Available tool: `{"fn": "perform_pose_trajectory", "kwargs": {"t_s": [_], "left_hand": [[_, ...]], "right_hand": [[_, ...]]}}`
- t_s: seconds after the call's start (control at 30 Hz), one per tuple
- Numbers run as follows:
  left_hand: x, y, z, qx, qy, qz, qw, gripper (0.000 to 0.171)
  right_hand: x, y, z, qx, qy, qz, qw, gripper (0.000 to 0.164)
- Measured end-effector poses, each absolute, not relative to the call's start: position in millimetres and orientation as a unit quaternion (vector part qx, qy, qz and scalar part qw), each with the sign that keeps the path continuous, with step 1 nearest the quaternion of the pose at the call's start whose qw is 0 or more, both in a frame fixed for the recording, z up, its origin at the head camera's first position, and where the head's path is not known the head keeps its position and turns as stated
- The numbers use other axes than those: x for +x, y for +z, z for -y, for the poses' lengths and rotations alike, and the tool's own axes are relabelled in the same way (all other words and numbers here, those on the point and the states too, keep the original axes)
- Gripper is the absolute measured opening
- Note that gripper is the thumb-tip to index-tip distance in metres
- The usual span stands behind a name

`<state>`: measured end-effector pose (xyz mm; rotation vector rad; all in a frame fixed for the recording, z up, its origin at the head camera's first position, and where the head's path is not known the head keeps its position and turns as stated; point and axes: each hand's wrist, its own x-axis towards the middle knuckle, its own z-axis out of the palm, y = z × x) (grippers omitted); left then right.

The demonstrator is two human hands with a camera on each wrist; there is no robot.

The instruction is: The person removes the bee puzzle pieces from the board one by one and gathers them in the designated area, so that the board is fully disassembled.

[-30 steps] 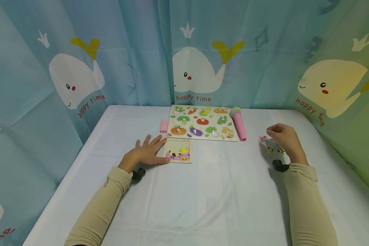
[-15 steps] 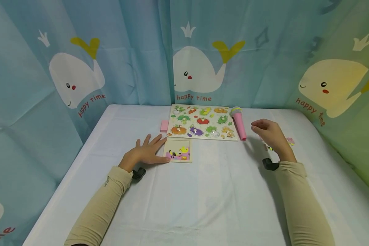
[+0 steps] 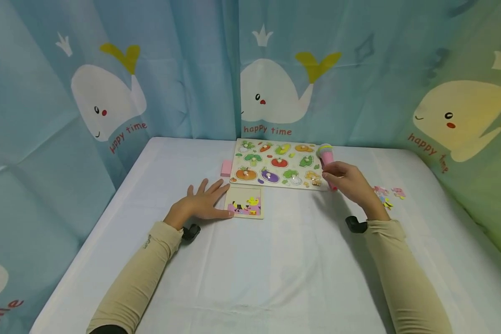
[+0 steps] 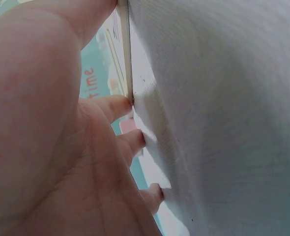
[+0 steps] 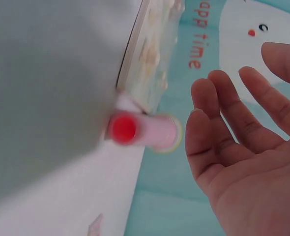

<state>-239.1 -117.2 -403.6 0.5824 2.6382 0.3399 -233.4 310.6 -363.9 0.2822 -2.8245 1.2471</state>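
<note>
A small square jigsaw tray [image 3: 244,192] lies mid-table, its lower part filled with a yellow, pink and black cartoon picture. My left hand [image 3: 200,204] rests spread beside it, with the thumb and index finger at its left corners. The left wrist view shows those fingertips right at the tray's edge [image 4: 127,59]. Over the table at right, my right hand [image 3: 348,183] hangs with loosely curled fingers and nothing visible between them. It overlaps the pink toy microphone [image 3: 327,157] in the head view; the right wrist view shows a gap between microphone and fingers.
A vegetable peg puzzle board [image 3: 281,163] lies behind the tray, with a pink block [image 3: 226,168] at its left. Loose jigsaw pieces [image 3: 398,193] lie to the right of my right hand. A whale-print curtain [image 3: 192,93] surrounds the white table [image 3: 250,269].
My right hand has moved left from above the loose pieces to in front of the microphone, uncovering the pieces. My left hand stays at the tray. The head view has shifted slightly.
</note>
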Motion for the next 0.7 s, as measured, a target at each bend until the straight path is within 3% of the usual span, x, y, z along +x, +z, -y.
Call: {"fn": "perform_pose_trajectory", "kwargs": {"t_s": [0.7], "left_hand": [[-239, -403, 117, 0.207, 0.117, -0.948, 0.210, 0.101]], "right_hand": [[-244, -367, -250, 0.221, 0.365, 0.904, 0.001, 0.023]]}}
